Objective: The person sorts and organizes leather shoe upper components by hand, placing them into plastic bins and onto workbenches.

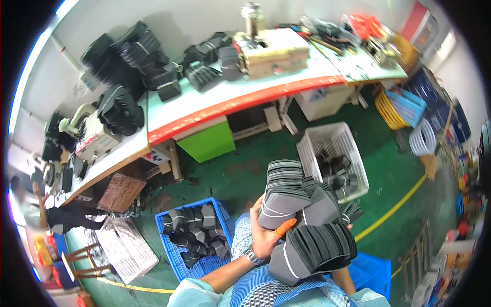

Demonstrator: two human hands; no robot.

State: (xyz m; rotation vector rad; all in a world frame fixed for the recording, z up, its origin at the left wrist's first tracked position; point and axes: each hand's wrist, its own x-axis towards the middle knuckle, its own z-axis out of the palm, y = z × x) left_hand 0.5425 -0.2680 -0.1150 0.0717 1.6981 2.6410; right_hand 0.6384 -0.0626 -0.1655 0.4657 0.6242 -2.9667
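In front of my body I hold several banded bundles of flat dark grey pieces, each tied with a thin white band. My left hand (264, 236), an orange finger cover on its thumb, is closed around the lower end of the upright left bundle (284, 197). Beside that one a middle bundle (321, 207) leans against it. The nearest bundle (314, 251) lies on its side across my right forearm and close to my apron (250, 286). My right hand (350, 228) is mostly hidden behind the bundles; only a bit of it shows at their right edge, next to a smaller fanned bundle (352, 211).
A blue crate (162, 227) of similar bundles stands at left, a white crate (364, 176) with more ahead. Another blue crate (381, 276) is at lower right. The red-edged workbench (245, 98) carries stacks and a machine (276, 51). A person (66, 215) is at far left.
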